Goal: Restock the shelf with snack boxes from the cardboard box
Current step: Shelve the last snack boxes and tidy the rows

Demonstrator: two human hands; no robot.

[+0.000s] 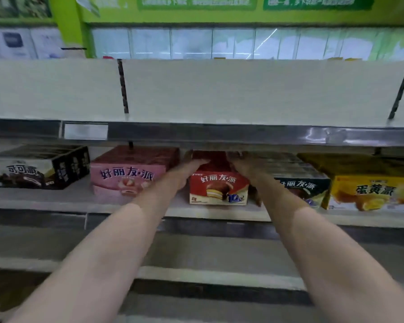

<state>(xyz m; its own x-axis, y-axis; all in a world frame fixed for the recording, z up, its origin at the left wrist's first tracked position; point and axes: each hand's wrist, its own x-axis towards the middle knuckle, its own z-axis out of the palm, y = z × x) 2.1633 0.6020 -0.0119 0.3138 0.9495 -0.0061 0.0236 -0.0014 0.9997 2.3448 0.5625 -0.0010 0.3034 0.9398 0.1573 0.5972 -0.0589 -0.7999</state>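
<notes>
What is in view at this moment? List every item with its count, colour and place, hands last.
red snack box: one, red, middle shelf centre, between both hands
pink snack box: one, pink, left of the red one
black snack box: one, black and white, far left
dark green snack box: one, right of the red one
yellow snack box: one, yellow, far right
upper shelf: one, grey edge, above the boxes
left hand: one, on red box's left side
right hand: one, on its right side

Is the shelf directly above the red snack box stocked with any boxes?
No, the upper shelf above the red snack box shows only bare surface and back panel.
</notes>
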